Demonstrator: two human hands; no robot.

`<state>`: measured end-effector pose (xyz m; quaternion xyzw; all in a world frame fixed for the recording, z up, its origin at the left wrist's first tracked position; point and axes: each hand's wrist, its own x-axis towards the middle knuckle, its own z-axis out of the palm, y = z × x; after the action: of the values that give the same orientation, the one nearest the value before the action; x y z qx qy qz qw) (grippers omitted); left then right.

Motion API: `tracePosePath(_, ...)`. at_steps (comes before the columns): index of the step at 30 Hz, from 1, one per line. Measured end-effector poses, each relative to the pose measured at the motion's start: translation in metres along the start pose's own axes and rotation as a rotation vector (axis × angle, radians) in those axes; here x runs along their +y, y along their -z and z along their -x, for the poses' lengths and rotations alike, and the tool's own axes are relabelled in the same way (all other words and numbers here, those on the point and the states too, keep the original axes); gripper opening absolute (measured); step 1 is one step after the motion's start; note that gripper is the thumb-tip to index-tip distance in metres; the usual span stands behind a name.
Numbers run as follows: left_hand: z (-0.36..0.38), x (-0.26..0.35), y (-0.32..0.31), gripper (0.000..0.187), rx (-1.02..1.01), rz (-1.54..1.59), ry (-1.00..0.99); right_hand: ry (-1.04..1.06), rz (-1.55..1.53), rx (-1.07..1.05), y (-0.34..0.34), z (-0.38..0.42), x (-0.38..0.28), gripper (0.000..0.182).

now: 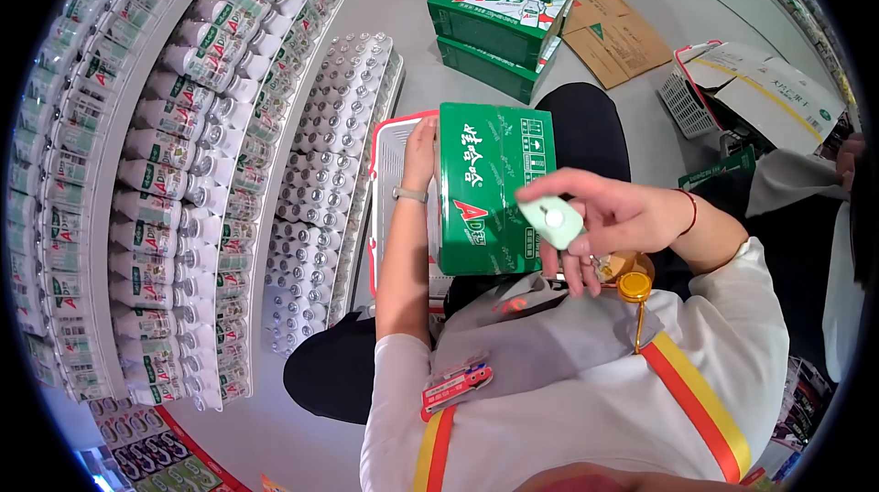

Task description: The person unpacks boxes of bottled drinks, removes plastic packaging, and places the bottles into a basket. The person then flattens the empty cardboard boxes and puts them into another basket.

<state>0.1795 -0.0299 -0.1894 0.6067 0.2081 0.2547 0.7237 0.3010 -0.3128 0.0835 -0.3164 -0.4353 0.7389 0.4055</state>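
A green carton (499,185) with white lettering and a red "A" rests in front of me, over a white and red plastic basket (389,158). My left hand (420,155) lies along the carton's left side, fingers stretched out, between it and the basket rim. Over the carton's lower right edge, my right hand (623,217) grips a small pale green box cutter (553,220) between thumb and fingers. Just below that hand hangs a gold badge reel (634,287), its cord running to my red and yellow strap (700,400).
Shelves of white bottles (165,172) curve along the left, with more bottles (320,181) on a lower tier. Stacked green cartons (490,21) and flattened cardboard (613,30) lie ahead. At the right stand a basket (687,94) and an opened white carton (774,89).
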Motion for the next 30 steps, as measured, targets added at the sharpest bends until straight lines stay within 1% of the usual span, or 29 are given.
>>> tracePosePath(1,0.016,0.018,-0.013,0.041,0.031,-0.014,-0.117,0.054,-0.217,0.088,0.004,-0.004,0.005,0.056)
tracePosePath(2,0.027,0.037,-0.023,0.047,0.064,-0.027,-0.232,0.105,-0.436,0.176,0.011,-0.008,0.015,0.057)
tracePosePath(3,0.033,0.056,-0.027,0.047,0.065,-0.026,-0.227,0.136,-0.545,0.235,0.025,-0.011,0.027,0.055)
tracePosePath(4,0.039,0.073,-0.031,0.051,-0.009,-0.082,-0.234,0.163,-0.658,0.298,0.039,-0.013,0.036,0.054)
tracePosePath(5,0.045,0.083,-0.034,0.057,-0.081,-0.134,-0.242,0.127,-0.733,0.444,0.045,-0.015,0.037,0.047)
tracePosePath(6,0.046,0.085,-0.036,0.057,-0.073,-0.124,-0.233,0.125,-0.748,0.456,0.059,-0.014,0.045,0.038)
tracePosePath(8,0.041,0.086,-0.039,0.06,-0.029,-0.438,-0.156,0.11,-0.775,0.387,0.074,-0.018,0.051,0.033)
tracePosePath(9,0.041,0.084,-0.04,0.062,0.004,-0.399,-0.152,0.061,-0.7,0.48,0.075,-0.024,0.05,0.033)
tracePosePath(10,0.041,0.083,-0.038,0.062,0.008,-0.398,-0.154,0.057,-0.697,0.477,0.08,-0.032,0.049,0.033)
tracePosePath(12,0.042,0.08,-0.036,0.059,0.012,-0.304,-0.134,-0.087,-0.127,0.621,0.096,-0.051,0.054,0.038)
tracePosePath(13,0.043,0.079,-0.036,0.059,0.019,-0.295,-0.139,-0.076,0.034,0.666,0.102,-0.064,0.058,0.036)
tracePosePath(16,0.041,0.077,-0.035,0.056,0.039,-0.332,-0.18,-0.092,0.658,0.81,0.115,-0.099,0.068,0.03)
tracePosePath(17,0.041,0.074,-0.034,0.056,0.037,-0.322,-0.198,-0.045,0.707,0.779,0.133,-0.106,0.083,0.024)
tracePosePath(18,0.041,0.074,-0.033,0.055,0.035,-0.313,-0.215,-0.045,0.718,0.767,0.134,-0.109,0.081,0.024)
tracePosePath(20,0.043,0.073,-0.032,0.055,0.061,-0.304,-0.23,0.061,1.068,0.888,0.135,-0.116,0.081,0.022)
tracePosePath(21,0.043,0.073,-0.031,0.055,0.056,-0.312,-0.24,0.073,1.113,0.934,0.132,-0.118,0.08,0.023)
tracePosePath(24,0.045,0.072,-0.029,0.054,0.068,-0.315,-0.248,0.014,1.107,0.908,0.129,-0.123,0.078,0.024)
tracePosePath(26,0.045,0.071,-0.027,0.053,0.079,-0.343,-0.276,0.014,1.12,0.904,0.127,-0.128,0.076,0.024)
tracePosePath(28,0.044,0.07,-0.026,0.052,0.098,-0.348,-0.277,0.086,1.172,0.945,0.123,-0.134,0.077,0.021)
tracePosePath(30,0.043,0.068,-0.025,0.051,0.113,-0.355,-0.271,0.082,1.195,0.958,0.119,-0.14,0.086,0.02)
